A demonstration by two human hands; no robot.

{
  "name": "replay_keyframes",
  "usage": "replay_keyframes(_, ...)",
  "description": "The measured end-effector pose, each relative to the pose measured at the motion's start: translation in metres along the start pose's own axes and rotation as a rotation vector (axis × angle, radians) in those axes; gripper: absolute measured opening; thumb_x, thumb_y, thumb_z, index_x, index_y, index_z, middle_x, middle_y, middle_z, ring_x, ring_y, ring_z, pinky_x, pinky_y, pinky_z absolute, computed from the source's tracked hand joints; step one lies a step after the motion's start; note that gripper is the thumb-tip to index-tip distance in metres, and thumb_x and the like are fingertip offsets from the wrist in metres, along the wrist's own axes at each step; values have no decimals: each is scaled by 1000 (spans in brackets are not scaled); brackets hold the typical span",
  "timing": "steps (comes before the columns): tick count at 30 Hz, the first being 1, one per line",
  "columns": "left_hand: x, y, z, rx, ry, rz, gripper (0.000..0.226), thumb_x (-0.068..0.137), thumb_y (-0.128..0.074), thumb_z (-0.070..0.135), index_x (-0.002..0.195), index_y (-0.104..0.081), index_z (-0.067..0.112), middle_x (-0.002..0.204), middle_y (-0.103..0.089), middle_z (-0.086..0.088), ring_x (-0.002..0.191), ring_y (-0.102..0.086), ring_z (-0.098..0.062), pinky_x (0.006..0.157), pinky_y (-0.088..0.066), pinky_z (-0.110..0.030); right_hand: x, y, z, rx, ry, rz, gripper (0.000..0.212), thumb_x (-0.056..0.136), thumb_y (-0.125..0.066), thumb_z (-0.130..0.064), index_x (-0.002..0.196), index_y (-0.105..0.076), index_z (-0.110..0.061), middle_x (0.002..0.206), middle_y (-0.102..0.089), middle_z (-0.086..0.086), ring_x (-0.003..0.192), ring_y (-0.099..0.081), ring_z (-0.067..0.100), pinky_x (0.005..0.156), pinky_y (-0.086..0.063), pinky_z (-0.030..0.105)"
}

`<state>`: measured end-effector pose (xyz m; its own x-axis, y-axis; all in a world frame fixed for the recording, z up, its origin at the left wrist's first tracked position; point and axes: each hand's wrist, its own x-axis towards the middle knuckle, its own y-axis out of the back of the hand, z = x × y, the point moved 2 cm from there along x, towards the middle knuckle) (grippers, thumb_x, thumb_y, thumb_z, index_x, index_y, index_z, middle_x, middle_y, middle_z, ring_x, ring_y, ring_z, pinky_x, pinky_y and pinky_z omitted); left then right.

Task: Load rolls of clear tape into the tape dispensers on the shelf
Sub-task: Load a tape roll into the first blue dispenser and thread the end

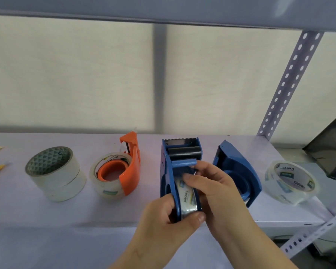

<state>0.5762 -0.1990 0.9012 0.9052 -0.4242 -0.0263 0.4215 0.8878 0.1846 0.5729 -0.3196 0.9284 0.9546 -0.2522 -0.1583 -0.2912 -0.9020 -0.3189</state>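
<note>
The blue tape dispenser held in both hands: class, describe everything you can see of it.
The blue tape dispenser looks like plastic, with a serrated metal blade at its far end and a dark roller just behind. A clear tape roll sits inside. It rests on the pale shelf. The left hand grips its near end; the right hand fingers the tape.

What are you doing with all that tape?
A person is loading a roll of clear tape into a blue dispenser on the shelf. The left hand grips the dispenser's near end, while the right hand works at the tape near the top of the roll. Left of it, an orange dispenser already holds a roll. To the right, a second blue dispenser lies on its side, with a spare clear roll beyond it.
</note>
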Motion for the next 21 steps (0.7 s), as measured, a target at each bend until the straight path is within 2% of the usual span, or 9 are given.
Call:
replay_keyframes(3, 1, 0, 1, -19, -9, -27, 34, 57, -72, 43, 88, -72, 29, 83, -76, -7, 79, -71, -29, 74, -60, -48, -4, -1, 3, 133, -34, 8, 31, 78, -61, 10, 81, -75, -17, 91, -66, 14, 91, -67, 37, 79, -56, 49)
replay_keyframes(9, 2, 2, 3, 24, -22, -93, 24, 65, -72, 28, 89, -72, 28, 83, -75, -7, 80, -71, -25, 77, -60, -43, -8, -1, 6, 174, 20, 6, 34, 79, -57, 14, 94, -71, -14, 86, -67, 11, 79, -68, 28, 65, -57, 39)
replay_keyframes(12, 2, 3, 4, 25, -18, -120, 20, 72, -74, 17, 87, -73, 29, 84, -76, -4, 80, -72, -21, 78, -60, -39, -8, -1, 7, 124, 31, 0, 37, 80, -58, 14, 106, -67, -10, 93, -62, 17, 82, -65, 29, 67, -57, 40)
replay_keyframes(18, 0, 7, 3, 4, 2, -167, 24, 78, -74, 9, 78, -75, 33, 75, -74, 8, 73, -69, -7, 71, -56, -24, -9, 2, 9, 85, 41, -46, 39, 80, -59, 14, 110, -65, -11, 102, -56, 24, 83, -65, 28, 66, -58, 38)
replay_keyframes(21, -1, 8, 2, -13, 18, -185, 18, 78, -75, 13, 81, -76, 31, 78, -74, 5, 76, -70, -10, 75, -58, -29, -6, 6, 14, 44, 59, -37, 42, 69, -68, 3, 108, -66, -13, 121, -48, 28, 103, -62, 38, 74, -60, 46)
